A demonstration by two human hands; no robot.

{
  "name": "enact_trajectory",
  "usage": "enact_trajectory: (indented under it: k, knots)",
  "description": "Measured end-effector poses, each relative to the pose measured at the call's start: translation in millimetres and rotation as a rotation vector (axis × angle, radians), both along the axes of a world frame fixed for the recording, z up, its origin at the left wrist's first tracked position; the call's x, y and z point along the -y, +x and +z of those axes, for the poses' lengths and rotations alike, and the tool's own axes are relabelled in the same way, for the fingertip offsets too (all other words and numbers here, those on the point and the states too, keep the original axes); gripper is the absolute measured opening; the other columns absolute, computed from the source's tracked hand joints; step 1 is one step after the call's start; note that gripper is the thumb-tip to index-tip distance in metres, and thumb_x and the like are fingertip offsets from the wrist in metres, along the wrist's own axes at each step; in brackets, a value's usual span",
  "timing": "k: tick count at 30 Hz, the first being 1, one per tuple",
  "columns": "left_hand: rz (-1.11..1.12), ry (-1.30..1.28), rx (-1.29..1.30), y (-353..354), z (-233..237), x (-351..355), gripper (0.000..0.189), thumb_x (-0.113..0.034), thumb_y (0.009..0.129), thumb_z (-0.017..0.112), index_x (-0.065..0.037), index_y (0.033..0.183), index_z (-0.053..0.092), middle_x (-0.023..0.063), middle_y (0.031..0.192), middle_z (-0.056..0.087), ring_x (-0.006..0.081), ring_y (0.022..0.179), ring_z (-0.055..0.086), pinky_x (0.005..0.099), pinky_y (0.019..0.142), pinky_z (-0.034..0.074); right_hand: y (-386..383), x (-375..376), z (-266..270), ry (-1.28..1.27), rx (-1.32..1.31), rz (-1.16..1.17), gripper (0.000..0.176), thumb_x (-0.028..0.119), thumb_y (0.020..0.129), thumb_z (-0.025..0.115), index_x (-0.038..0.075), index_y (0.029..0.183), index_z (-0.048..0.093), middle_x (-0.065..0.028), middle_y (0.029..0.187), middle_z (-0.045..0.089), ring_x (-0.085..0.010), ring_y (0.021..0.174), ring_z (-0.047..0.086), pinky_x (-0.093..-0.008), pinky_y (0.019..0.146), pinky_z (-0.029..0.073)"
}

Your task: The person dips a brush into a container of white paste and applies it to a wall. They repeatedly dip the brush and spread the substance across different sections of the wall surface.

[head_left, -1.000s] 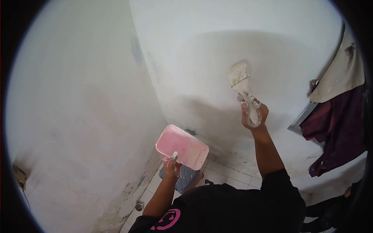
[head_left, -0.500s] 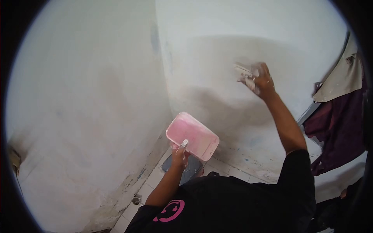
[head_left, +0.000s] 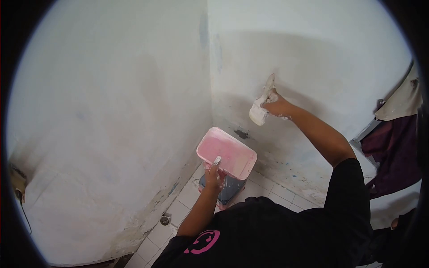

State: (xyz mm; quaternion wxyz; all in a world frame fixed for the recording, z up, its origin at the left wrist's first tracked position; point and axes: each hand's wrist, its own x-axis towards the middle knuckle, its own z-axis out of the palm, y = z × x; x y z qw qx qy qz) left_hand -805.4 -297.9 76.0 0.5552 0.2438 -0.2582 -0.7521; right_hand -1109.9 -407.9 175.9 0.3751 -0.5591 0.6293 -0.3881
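Since half a second before, right hand (head_left: 278, 106) had dropped down and left along the wall (head_left: 339, 62). Its fingers were closed round the brush (head_left: 259, 114): long axis steep, bristle end down-left on the wall, handle tip up. Left hand (head_left: 215, 176) fingers clasped the pink tray (head_left: 232, 154) by its near rim.

Soft, even daylight, faint shadows on the walls, slight blur, and fisheye warping inside a black vignette.

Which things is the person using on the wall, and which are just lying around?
In use:
brush in the right hand
pink tray in the left hand
wall

Just about:
purple cloth, hanging at the right
floor drain
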Motion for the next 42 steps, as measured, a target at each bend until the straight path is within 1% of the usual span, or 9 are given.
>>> enact_trajectory:
  k: [4,11,20,23,26,28,35,38,42]
  knots:
    - [-0.019,0.000,0.107,0.7,-9.4,1.8,0.049,-0.025,0.085,0.058,-0.007,0.126,0.038,0.0128,0.115,0.053,0.0293,0.105,0.057,0.0471,0.083,0.051,9.9,4.6,-12.7,-0.613,-0.437,0.042,0.048,0.017,0.084,0.055,-0.004,0.125,0.040,-0.0191,0.108,0.060,-0.0320,0.089,0.062,-0.0361,0.074,0.051]
    - [0.213,0.080,0.066,-14.7,-45.0,1.2,0.048,-0.023,0.085,0.059,-0.007,0.125,0.039,0.0122,0.115,0.053,0.0284,0.104,0.057,0.0461,0.083,0.051,29.7,76.0,33.4,-0.803,-1.434,0.127,0.033,0.013,0.089,0.043,0.014,0.121,0.055,-0.0124,0.144,0.034,-0.0344,0.129,0.039,-0.0469,0.102,0.039]
    - [0.373,0.151,0.021,-18.5,-52.8,-2.1,0.049,-0.013,0.083,0.062,-0.010,0.123,0.034,0.0103,0.114,0.050,0.0265,0.104,0.056,0.0443,0.080,0.053,15.1,144.2,-66.0,-0.492,-1.338,0.272,0.036,0.010,0.089,0.044,0.016,0.123,0.052,-0.0201,0.128,0.048,-0.0370,0.117,0.049,-0.0470,0.089,0.047]
    - [0.293,0.145,0.024,-8.9,-54.3,-0.8,0.049,-0.012,0.082,0.062,-0.010,0.123,0.035,0.0102,0.114,0.050,0.0256,0.101,0.057,0.0427,0.077,0.054,15.3,131.0,-20.1,-0.447,-1.129,0.073,0.043,0.004,0.080,0.049,0.014,0.122,0.050,-0.0180,0.101,0.063,-0.0334,0.092,0.062,-0.0440,0.077,0.051]
    - [0.190,0.104,0.053,-0.6,-50.2,4.2,0.048,-0.011,0.081,0.061,-0.010,0.122,0.036,0.0101,0.114,0.050,0.0249,0.097,0.059,0.0403,0.073,0.055,18.4,97.5,45.3,-0.215,-1.109,0.025,0.034,0.006,0.087,0.045,0.014,0.119,0.055,-0.0177,0.124,0.053,-0.0333,0.111,0.055,-0.0462,0.090,0.047]
    - [0.121,0.046,0.074,1.8,-51.0,8.3,0.045,-0.011,0.081,0.061,-0.008,0.119,0.038,0.0094,0.109,0.052,0.0234,0.092,0.060,0.0380,0.070,0.056,-2.9,88.3,49.2,-0.847,-1.394,-0.170,0.030,0.010,0.088,0.046,0.014,0.114,0.059,-0.0176,0.133,0.046,-0.0345,0.123,0.046,-0.0490,0.096,0.043]
    - [0.050,0.030,0.127,12.3,-68.9,12.3,0.056,-0.019,0.083,0.060,-0.011,0.130,0.031,0.0117,0.125,0.045,0.0284,0.116,0.049,0.0493,0.092,0.047,-20.3,65.8,-69.1,-0.348,-1.291,0.097,0.033,0.010,0.078,0.060,0.013,0.110,0.060,-0.0181,0.127,0.052,-0.0365,0.123,0.045,-0.0468,0.098,0.041]
    - [-0.008,-0.004,0.162,13.5,-50.2,10.0,0.055,-0.018,0.083,0.061,-0.010,0.129,0.032,0.0116,0.124,0.046,0.0286,0.116,0.050,0.0492,0.091,0.047,-15.1,56.9,-40.8,-0.230,-0.919,0.037,0.036,0.012,0.075,0.065,0.011,0.110,0.060,-0.0178,0.119,0.056,-0.0346,0.113,0.053,-0.0408,0.091,0.047]
    - [0.068,0.029,0.146,9.9,-56.0,9.8,0.053,-0.017,0.083,0.060,-0.010,0.128,0.033,0.0113,0.122,0.048,0.0285,0.113,0.052,0.0492,0.091,0.047,-30.8,37.6,26.2,-0.589,-1.074,-0.178,0.037,0.006,0.074,0.059,0.014,0.110,0.060,-0.0163,0.107,0.061,-0.0325,0.098,0.059,-0.0434,0.088,0.046]
